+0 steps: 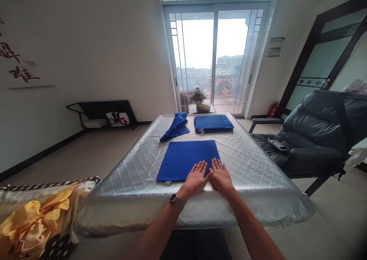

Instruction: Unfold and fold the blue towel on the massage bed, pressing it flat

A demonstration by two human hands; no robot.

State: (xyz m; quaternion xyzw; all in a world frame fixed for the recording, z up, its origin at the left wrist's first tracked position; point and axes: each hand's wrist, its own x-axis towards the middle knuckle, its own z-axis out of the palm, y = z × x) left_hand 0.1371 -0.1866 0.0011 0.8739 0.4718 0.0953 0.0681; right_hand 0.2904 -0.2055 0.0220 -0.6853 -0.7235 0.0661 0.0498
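Seemingly midway: left hand [196, 177] and right hand [220, 176] press flat, fingers [200, 166] loosely spread, on the near towel [183, 158]; a folded towel [213, 123] lies beyond, a crumpled towel [176, 127] not yet folded.

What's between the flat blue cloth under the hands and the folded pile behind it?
Only bare silver table cover separates the flat cloth and the folded pile, in the head view. A crumpled cloth lies beside the pile.

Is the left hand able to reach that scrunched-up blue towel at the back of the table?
Probably yes, with a lean forward. The left hand rests open on the flat blue towel, and only that towel and bare table cover lie between it and the scrunched-up towel. Nothing stands in the way.
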